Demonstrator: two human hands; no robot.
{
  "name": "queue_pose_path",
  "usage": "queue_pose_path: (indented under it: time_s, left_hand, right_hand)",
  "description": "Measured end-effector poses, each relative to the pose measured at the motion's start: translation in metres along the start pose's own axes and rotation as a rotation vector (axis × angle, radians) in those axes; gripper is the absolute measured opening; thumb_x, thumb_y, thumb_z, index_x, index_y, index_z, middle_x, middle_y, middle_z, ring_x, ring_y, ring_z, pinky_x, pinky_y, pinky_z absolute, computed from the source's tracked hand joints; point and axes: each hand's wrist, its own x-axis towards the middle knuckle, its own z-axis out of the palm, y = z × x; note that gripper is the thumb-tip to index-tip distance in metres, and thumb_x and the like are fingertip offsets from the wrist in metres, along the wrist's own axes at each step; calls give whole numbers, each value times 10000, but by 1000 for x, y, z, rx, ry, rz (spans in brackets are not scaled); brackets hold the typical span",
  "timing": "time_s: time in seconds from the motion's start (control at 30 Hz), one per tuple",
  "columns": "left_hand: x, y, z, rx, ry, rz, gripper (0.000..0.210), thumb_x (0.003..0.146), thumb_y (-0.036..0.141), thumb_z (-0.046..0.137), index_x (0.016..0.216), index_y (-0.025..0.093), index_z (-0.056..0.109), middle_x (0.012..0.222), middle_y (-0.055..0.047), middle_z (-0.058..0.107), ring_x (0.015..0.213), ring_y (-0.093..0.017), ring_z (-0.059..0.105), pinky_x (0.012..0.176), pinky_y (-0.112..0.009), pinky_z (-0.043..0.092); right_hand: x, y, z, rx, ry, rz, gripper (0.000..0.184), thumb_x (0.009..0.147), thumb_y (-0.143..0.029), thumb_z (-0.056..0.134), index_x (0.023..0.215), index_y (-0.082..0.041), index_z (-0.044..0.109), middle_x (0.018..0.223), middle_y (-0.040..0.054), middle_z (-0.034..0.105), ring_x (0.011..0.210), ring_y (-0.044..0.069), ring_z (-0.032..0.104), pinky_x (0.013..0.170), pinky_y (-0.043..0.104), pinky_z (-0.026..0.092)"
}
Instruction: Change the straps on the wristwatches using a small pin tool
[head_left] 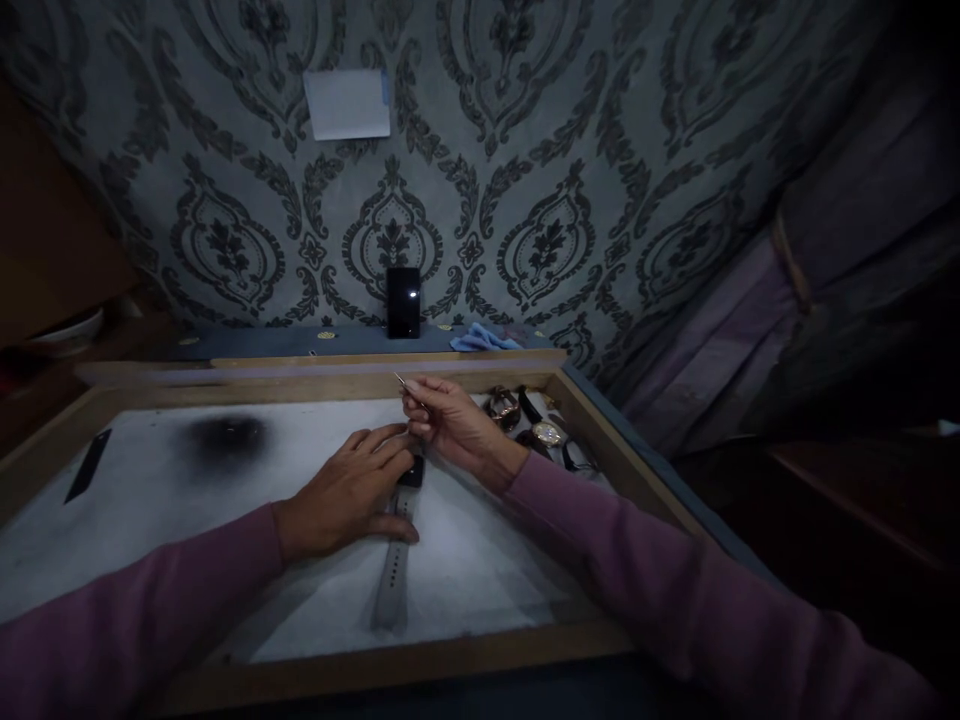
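Observation:
A smartwatch (411,472) with a dark square face and a pale perforated strap (391,570) lies on the white surface (300,590) inside a shallow wooden frame. My left hand (356,490) holds it, fingers over its upper end and thumb on the strap. Just above, my right hand (442,420) is closed in a pinch round a thin pointed metal tool (401,381), whose tip points up and left. The tool's exact kind is too small to make out, and most of it is hidden by the fingers.
Several wristwatches (547,433) lie in the frame's far right corner. At the left is a dark flat strip (88,465). Behind the wooden rim (337,385), a phone (403,303) leans on the wall beside a blue cloth (484,338). A curtain (750,320) hangs at right.

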Motion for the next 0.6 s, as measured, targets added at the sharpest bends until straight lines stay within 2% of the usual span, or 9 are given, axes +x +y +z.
queue_pose_path:
  time_s: [0.23,0.37,0.47,0.6]
  left_hand:
    - [-5,5,-4,-42,-19,-74,672,711,596,730,1164,165,485,1318,-177,539,1300,-350,417,1040,-490,357]
    - [-12,7,-5,-118,-14,-149,787,670,602,759,1228,141,450,1323,-187,526,1253,-347,460,1017,-485,394]
    - [-13,7,-5,-145,-10,-162,795,677,630,736,1246,155,448,1334,-172,520,1251,-342,463,1010,-485,408]
    - [-12,6,-2,-133,-9,-165,780,689,645,718,1263,180,470,1348,-160,516,1259,-350,457,1014,-499,404]
  right_hand:
    - [-31,-4,5,-24,37,107,282,595,-208,859,691,-138,603,606,-61,492,496,28,361,410,144,236]
    - [-51,0,-9,-48,74,256,310,594,-201,866,671,-135,574,556,-66,485,444,12,309,381,143,155]
    - [-56,5,-21,-104,79,330,312,604,-228,864,677,-132,576,521,-57,515,406,5,301,365,145,122]
    - [-52,10,-27,-120,95,291,303,596,-232,858,732,-139,605,502,-57,543,380,7,316,353,146,125]
